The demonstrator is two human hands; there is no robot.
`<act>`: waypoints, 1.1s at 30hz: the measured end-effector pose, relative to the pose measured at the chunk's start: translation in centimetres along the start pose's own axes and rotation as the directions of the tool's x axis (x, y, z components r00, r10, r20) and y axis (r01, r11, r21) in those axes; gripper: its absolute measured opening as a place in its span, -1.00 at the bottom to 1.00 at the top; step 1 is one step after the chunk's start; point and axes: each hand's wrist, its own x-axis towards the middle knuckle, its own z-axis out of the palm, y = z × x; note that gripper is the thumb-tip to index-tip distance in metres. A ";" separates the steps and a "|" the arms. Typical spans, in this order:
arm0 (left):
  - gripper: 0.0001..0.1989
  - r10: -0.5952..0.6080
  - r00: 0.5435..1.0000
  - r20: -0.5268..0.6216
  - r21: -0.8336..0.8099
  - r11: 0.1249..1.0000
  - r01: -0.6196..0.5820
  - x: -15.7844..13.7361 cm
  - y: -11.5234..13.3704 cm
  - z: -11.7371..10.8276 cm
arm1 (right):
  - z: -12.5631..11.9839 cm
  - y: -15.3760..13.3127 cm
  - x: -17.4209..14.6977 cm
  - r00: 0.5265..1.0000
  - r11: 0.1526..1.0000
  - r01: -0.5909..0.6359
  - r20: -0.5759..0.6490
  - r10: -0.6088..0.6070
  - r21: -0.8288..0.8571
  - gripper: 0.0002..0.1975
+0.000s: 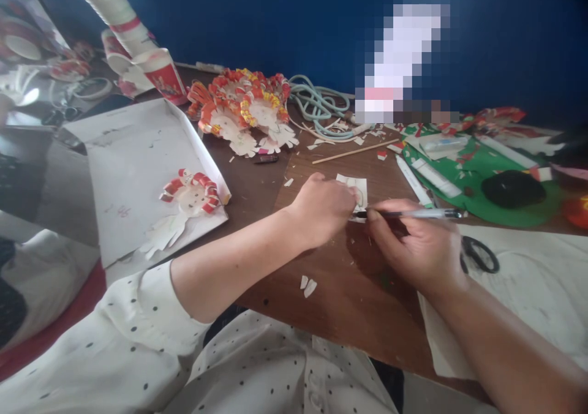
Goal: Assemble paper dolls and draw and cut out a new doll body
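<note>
My right hand (418, 248) grips a pen (425, 214) with a clear barrel, its dark tip end pointing left. The tip is at the lower edge of a small white paper piece (361, 184) with faint lines on it. Curled in a fist, my left hand (321, 209) presses on that paper and holds it against the brown table (331, 291). Its fingertips are mostly hidden from me. Two white paper scraps (309, 286) lie on the table below my hands.
A white box lid (124, 157) on the left holds a red-and-white paper figure (190, 196). Behind are more paper figures (257, 105), a light-blue cable (316, 98) and a wooden stick (356, 150). Green sheet (519, 212), scissors handles (480, 255) and white paper (542, 291) lie at right.
</note>
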 end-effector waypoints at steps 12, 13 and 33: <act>-0.68 0.007 1.000 0.006 0.004 1.000 -0.007 -0.2 0.1 -0.3 | 0.2 -0.1 0.2 1.000 1.000 -0.004 -0.028 0.003 -0.026 -0.91; -0.68 0.005 1.000 0.011 0.005 1.000 -0.005 -0.2 0.1 -0.3 | 0.2 -0.1 0.3 1.000 1.000 0.000 -0.025 -0.001 -0.025 -0.91; -0.65 0.021 1.000 0.006 0.044 0.999 -0.021 -0.2 0.1 -0.1 | -0.1 -0.5 0.5 0.999 0.998 -0.041 0.008 0.042 -0.053 -0.86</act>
